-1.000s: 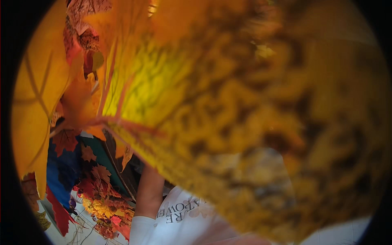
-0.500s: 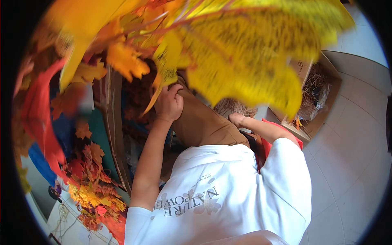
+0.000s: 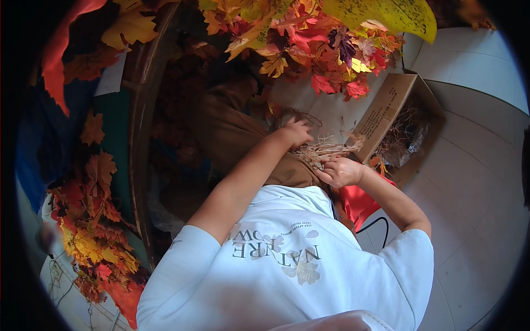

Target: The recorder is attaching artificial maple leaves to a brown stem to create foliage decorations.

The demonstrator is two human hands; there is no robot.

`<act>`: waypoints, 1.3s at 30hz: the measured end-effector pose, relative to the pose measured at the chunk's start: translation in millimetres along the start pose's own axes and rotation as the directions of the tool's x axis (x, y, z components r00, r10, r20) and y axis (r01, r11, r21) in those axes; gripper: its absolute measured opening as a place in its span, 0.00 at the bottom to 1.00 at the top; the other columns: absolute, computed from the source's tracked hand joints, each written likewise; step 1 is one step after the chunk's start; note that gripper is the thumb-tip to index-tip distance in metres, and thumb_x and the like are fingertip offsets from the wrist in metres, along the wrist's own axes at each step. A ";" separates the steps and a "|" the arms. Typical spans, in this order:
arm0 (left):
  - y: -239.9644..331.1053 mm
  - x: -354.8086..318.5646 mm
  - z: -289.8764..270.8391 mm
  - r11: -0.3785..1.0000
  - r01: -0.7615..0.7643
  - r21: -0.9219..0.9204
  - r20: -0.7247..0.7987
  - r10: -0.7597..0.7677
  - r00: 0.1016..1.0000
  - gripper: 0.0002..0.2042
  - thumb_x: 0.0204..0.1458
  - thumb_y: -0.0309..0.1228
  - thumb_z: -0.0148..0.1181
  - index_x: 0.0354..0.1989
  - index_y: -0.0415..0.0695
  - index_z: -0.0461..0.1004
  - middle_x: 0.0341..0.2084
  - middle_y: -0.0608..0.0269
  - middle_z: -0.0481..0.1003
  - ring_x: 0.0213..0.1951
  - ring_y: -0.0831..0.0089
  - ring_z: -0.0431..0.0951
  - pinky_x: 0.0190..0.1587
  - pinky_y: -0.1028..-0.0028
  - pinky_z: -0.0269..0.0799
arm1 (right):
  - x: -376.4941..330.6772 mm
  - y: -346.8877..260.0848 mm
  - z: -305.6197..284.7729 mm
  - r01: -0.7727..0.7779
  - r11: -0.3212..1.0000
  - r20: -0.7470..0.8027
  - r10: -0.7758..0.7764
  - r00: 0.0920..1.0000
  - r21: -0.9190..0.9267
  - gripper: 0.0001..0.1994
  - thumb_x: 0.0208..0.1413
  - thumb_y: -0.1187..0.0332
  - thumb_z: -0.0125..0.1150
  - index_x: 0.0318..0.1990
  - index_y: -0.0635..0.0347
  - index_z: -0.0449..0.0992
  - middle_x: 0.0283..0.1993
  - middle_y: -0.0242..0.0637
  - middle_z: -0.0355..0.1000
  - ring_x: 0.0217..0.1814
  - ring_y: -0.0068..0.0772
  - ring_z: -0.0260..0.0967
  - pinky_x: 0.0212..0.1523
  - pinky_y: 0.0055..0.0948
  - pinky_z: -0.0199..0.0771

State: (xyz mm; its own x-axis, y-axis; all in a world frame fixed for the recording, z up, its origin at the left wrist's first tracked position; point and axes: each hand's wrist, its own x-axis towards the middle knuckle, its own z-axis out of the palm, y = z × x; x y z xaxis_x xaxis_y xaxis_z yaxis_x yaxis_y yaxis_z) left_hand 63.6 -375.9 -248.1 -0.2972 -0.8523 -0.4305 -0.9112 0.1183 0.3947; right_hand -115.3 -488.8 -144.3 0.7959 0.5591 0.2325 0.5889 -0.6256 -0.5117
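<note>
A loose bundle of thin tan twig-like stems (image 3: 326, 151) lies over my brown-trousered lap. My right hand (image 3: 342, 172) is closed at the bundle's near side, fingers curled in against the stems. At its far left end is my left hand (image 3: 298, 132), bent over the stems. Its fingers are smeared by motion, so its grip is unclear. Beyond both hands hangs a thick cluster of red, orange and yellow maple leaves (image 3: 331, 55), apparently artificial. A large yellow leaf (image 3: 386, 16) with dark specks is close to the camera at the top.
On the right, an open cardboard box (image 3: 386, 110) holds more thin stems and clear plastic. Red material (image 3: 361, 204) and a black cable (image 3: 383, 223) lie beside my right forearm. A brown upright edge (image 3: 141, 138) stands at the left, with more autumn leaves (image 3: 99, 248) beyond it.
My left hand has moved right, from my leg to the stems. My right hand has come slightly nearer and more into view. The big yellow leaf has shifted up, uncovering the stems and red leaves.
</note>
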 end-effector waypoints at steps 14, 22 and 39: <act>2.6 -22.5 -10.2 0.996 0.012 -0.093 0.029 -0.009 1.000 0.06 0.44 0.28 0.54 0.31 0.48 0.75 0.32 0.58 0.75 0.37 0.60 0.76 0.39 0.61 0.69 | -53.0 10.1 86.2 -0.809 0.514 0.530 0.619 0.579 0.285 0.16 0.48 0.72 0.56 0.46 0.62 0.68 0.33 0.51 0.73 0.38 0.53 0.72 0.39 0.42 0.73; 11.3 -62.9 -49.0 0.952 -0.051 -0.302 -0.210 -0.014 0.978 0.05 0.47 0.32 0.52 0.28 0.47 0.73 0.27 0.58 0.74 0.31 0.58 0.77 0.34 0.62 0.72 | -9.6 -20.7 10.9 -0.146 0.989 0.034 0.146 0.989 -0.003 0.09 0.40 0.66 0.57 0.32 0.56 0.74 0.37 0.34 0.69 0.41 0.39 0.68 0.40 0.32 0.68; 128.2 -273.5 -177.8 0.949 -0.293 -0.120 -0.852 0.053 0.522 0.12 0.38 0.35 0.68 0.30 0.43 0.77 0.11 0.72 0.59 0.12 0.78 0.62 0.14 0.77 0.56 | 59.7 42.7 23.0 -0.705 0.702 0.395 0.622 0.676 0.100 0.25 0.45 0.68 0.55 0.54 0.53 0.62 0.49 0.50 0.69 0.53 0.53 0.65 0.48 0.44 0.69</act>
State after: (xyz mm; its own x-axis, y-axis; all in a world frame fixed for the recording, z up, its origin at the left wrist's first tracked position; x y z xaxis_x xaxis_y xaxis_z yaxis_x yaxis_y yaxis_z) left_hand 78.8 -218.2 64.6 0.0395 -0.8721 0.4877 -0.7432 0.3006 0.5977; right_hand -45.9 -469.6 -171.3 0.8486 0.2040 -0.4881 -0.1612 -0.7790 -0.6059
